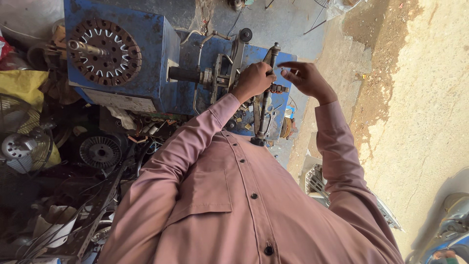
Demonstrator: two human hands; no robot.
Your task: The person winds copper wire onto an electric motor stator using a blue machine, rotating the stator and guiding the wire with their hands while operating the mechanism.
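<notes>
Lying far to the left of both hands, a yellow bag (19, 85) sits at the picture's edge above a fan with a wire guard (22, 146). Closer in, a round slotted metal core (104, 52) is mounted on the face of a blue machine box (156, 63), with a short steel shaft (85, 47) sticking out of its middle. Below it, among dark clutter and wires, a second round core (100, 152) lies flat. From the box a black spindle (184, 74) runs toward the left hand (253, 80), meeting a cluster of grey metal brackets (222, 73) on a blue base plate (283, 105). That hand is closed into a fist, wrapped around a part of the mechanism just beside an upright threaded rod (267, 93); exactly what part it grips is hidden under the fingers. The rod stands between the two hands, its top reaching above the knuckles and its foot ending near the shirt. Just on the other side of the rod, the right hand (308, 78) hovers with its fingers loosely apart, fingertips pointing toward the left fist and holding nothing that can be seen. Both arms wear pink sleeves. Beyond the right hand lie a grey concrete floor (288, 24) and a sandy wall (430, 98).
</notes>
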